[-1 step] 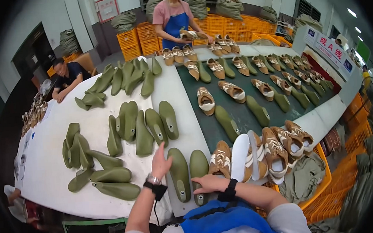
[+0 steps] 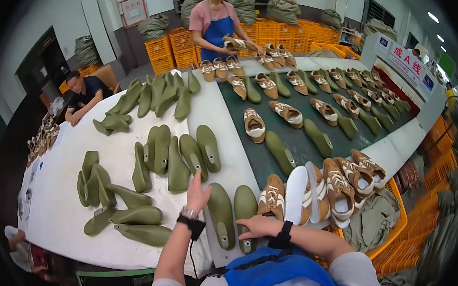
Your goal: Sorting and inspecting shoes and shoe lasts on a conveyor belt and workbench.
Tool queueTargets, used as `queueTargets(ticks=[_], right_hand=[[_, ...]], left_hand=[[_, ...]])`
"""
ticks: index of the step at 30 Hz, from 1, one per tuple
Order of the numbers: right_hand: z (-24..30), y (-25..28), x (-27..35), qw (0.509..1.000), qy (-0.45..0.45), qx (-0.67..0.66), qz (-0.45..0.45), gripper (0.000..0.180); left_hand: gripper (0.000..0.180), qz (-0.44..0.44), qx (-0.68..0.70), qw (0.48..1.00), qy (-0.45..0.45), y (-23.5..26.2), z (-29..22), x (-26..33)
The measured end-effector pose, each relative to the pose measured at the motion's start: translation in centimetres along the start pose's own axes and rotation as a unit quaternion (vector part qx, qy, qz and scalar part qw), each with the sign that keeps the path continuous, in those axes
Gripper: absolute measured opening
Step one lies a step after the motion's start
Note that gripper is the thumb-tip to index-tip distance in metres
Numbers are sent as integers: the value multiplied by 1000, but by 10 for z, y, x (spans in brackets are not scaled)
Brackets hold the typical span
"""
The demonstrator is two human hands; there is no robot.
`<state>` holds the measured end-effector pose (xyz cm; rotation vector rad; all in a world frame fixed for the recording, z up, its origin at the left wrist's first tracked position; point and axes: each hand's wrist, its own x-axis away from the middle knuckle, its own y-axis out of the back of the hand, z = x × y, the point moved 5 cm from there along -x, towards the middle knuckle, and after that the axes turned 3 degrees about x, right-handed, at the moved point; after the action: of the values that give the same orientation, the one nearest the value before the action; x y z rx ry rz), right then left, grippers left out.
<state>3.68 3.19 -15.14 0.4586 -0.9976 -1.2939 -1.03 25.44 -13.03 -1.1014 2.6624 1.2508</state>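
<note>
Two green shoe lasts, a left one (image 2: 221, 212) and a right one (image 2: 245, 205), lie side by side on the near table edge. My right hand (image 2: 260, 227) reaches in from the right, index finger stretched out onto the heel end of the right last. My left hand (image 2: 197, 194) holds nothing; its index finger extends to the heel end of another green last (image 2: 189, 148) farther up. Beside that one lies a further last (image 2: 208, 144). To the right of my right hand are brown-and-white sneakers (image 2: 339, 186) and a white insole (image 2: 295, 194).
More green lasts lie in loose groups (image 2: 138, 216) on the white table (image 2: 48, 209). On the green conveyor belt (image 2: 251, 157), sneakers and lasts stand in rows. A co-worker (image 2: 215, 24) handles a sneaker across the table; a seated person (image 2: 84, 92) leans at the left. An orange crate (image 2: 401, 213) stands near right.
</note>
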Motion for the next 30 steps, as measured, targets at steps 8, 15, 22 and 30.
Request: queueTargets(ticks=[8,15,22,30], right_hand=[[-20,2,11,996,-47,-71,0,67],[-21,9,4,992,-46,-117,-24,65],[-26,11,-6,991,-45,-124,-24,63],[-14,11,-16,994,-32,-108,-3,60]], left_hand=[[84,103,-95,953,269,-73,7,-120],[59,107,-154,942,277,-100,16,-165],[70,-41,-176,976,122,-50,68,-120],[95,3,-295,939,177,11,110,-52]])
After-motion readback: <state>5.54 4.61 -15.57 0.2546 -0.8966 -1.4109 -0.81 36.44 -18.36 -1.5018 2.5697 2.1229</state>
